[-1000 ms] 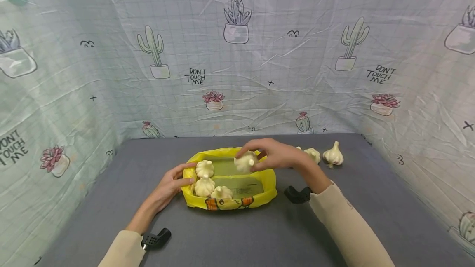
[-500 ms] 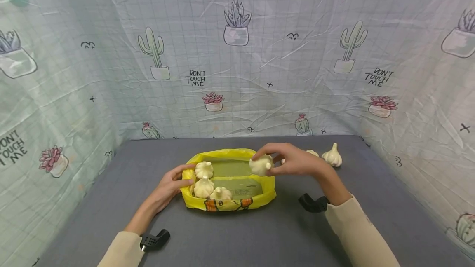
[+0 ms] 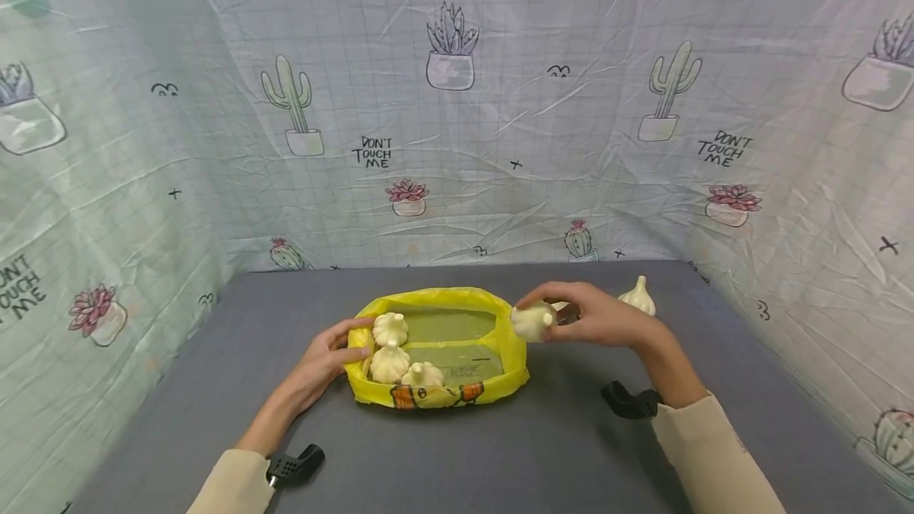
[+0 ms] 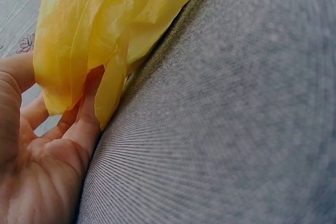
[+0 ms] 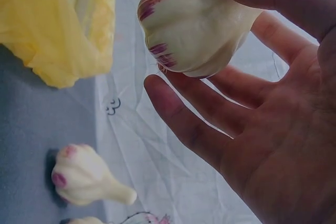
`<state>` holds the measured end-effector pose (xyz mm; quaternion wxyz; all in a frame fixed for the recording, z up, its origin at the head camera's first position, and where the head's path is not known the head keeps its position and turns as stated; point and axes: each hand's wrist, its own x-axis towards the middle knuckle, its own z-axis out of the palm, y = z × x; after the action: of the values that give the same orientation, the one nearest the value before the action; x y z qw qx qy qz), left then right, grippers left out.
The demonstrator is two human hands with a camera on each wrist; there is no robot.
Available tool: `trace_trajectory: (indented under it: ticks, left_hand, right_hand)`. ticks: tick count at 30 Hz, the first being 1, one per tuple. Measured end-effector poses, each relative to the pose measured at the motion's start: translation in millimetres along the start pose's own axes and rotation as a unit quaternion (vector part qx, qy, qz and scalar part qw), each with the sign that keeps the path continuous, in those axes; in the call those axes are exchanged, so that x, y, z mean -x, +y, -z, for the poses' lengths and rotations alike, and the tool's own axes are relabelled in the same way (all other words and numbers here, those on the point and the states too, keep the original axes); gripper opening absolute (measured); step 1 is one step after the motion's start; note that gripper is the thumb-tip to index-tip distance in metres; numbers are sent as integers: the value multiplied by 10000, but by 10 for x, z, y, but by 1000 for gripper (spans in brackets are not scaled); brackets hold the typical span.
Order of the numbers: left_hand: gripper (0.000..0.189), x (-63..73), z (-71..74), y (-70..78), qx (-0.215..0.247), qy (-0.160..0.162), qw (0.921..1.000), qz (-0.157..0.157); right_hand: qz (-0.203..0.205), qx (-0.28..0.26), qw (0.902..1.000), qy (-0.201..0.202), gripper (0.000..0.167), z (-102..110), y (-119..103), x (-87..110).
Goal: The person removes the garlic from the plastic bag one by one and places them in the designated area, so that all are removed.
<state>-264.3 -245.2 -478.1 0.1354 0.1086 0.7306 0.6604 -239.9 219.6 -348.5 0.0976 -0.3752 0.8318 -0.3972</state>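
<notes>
- Left hand (image 3: 323, 362) pinches the left end of the yellow bag (image 3: 505, 385), whose thin plastic looks light and floppy; best held by the rim
- Three garlic bulbs (image 3: 389, 366) lie inside, probably firm
- Right hand (image 3: 601, 314) holds another bulb (image 3: 531, 323) aloft beside the bag's right rim; smooth, perhaps slippery, best gripped round its fat middle
- A farther bulb (image 3: 640, 299) sits on the table (image 3: 457, 466), its stem probably brittle

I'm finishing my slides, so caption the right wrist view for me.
Right hand holding a round white, purple-streaked garlic bulb, with a yellow plastic bag and another bulb beyond.
</notes>
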Motion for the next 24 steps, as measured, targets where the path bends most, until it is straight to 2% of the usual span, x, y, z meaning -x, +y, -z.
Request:
trace_trajectory:
  ticks: [11, 24]
  left_hand:
    - [61, 3, -11, 7, -13, 0, 10000, -2]
    - [61, 17, -4, 17, -28, -33, 10000, 0]
  right_hand:
    - [-55, -114, 9998, 161, 42, 74, 103, 92]
    - [-280, -354, 9975, 548, 45, 249, 199, 219]
